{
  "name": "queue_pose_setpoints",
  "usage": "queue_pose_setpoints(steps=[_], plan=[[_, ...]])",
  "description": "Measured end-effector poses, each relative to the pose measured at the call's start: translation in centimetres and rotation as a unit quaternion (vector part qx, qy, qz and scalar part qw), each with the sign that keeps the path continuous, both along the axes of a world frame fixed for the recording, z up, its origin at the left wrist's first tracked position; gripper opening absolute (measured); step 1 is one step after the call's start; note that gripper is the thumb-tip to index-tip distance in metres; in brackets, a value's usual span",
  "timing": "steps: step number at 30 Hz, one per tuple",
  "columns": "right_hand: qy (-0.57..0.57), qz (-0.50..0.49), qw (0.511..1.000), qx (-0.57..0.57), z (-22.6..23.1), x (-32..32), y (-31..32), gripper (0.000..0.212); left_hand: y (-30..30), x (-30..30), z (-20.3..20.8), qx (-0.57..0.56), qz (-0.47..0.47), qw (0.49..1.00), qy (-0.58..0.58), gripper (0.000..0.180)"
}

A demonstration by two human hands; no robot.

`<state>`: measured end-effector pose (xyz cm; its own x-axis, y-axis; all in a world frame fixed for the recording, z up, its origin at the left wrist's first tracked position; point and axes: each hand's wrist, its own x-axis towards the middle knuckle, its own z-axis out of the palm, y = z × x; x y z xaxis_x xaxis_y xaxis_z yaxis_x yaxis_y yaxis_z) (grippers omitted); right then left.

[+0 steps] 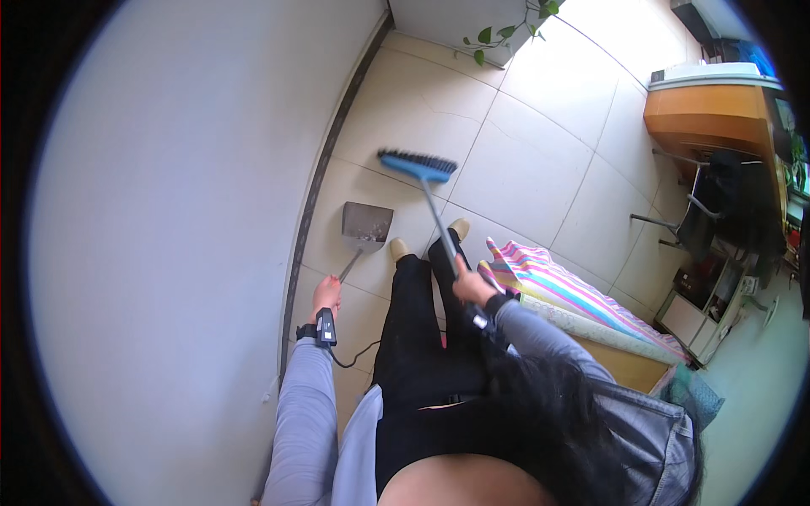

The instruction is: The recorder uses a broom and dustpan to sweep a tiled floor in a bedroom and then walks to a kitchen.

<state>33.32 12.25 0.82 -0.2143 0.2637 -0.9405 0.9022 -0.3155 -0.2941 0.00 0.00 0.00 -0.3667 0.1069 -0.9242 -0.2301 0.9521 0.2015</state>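
My left hand [326, 295] is closed round the handle of a grey dustpan [368, 221], which has bits of debris in its pan. The dustpan is close to the wall on the left, just ahead of my left foot. In my right hand [475, 284] is the grey pole of a broom [419, 166] with a blue head and dark bristles. The broom head is beyond the dustpan, to its right and apart from it, with its bristles facing away from me. Both hands have dark bands at the wrist.
A white wall [194, 211] with a dark skirting strip [325, 160] runs along my left. Striped cloth [548, 282] hangs at my right. Further right are a black chair [709, 202] and a wooden desk [709, 114]. A leafy plant [504, 32] trails at the far end over the tiled floor [527, 156].
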Motion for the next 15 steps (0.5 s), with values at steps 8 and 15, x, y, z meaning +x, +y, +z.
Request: queue_pose_setpoints(steps=[8,15], plan=[[0.081,0.004,0.995,-0.061,8.5,-1.4,1.1,0.063,-2.3,-1.7,-0.1,0.034,0.013,0.999,0.003,0.021],[0.112,0.063,0.984,0.121,4.0,-5.0,13.0,0.062,-6.7,-3.2,0.4,0.014,0.048,0.999,0.008,0.02]])
